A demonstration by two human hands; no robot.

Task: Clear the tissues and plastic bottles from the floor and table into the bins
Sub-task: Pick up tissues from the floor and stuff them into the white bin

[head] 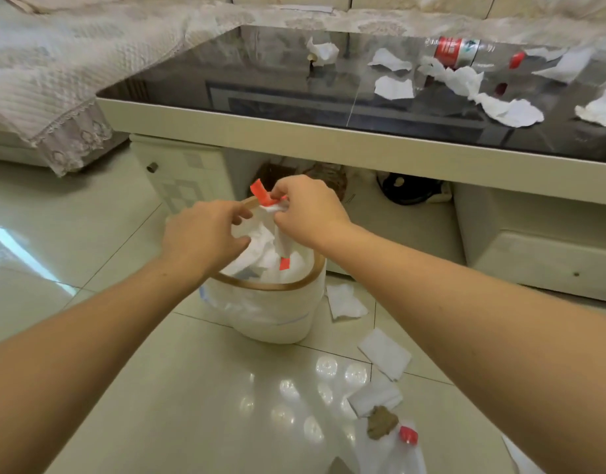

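A white bin (277, 313) with a brown rim stands on the floor in front of the table, lined with a white bag that has red drawstrings. My right hand (308, 206) pinches the bag's edge and a red drawstring (262, 195) at the far rim. My left hand (202, 234) grips the bag at the left rim. White tissues (264, 251) lie inside. Several tissues (383, 352) lie on the floor to the right. A plastic bottle with a red cap (405, 436) lies at the bottom. On the glass table (260, 80) are several tissues (510, 111) and a red-labelled bottle (455, 51).
A sofa with a lace cover (55, 80) stands at the left. The table's cream cabinet (185, 176) and drawer unit (534, 254) flank the bin. A black object (404, 189) sits under the table. A brown scrap (380, 422) lies by the floor bottle.
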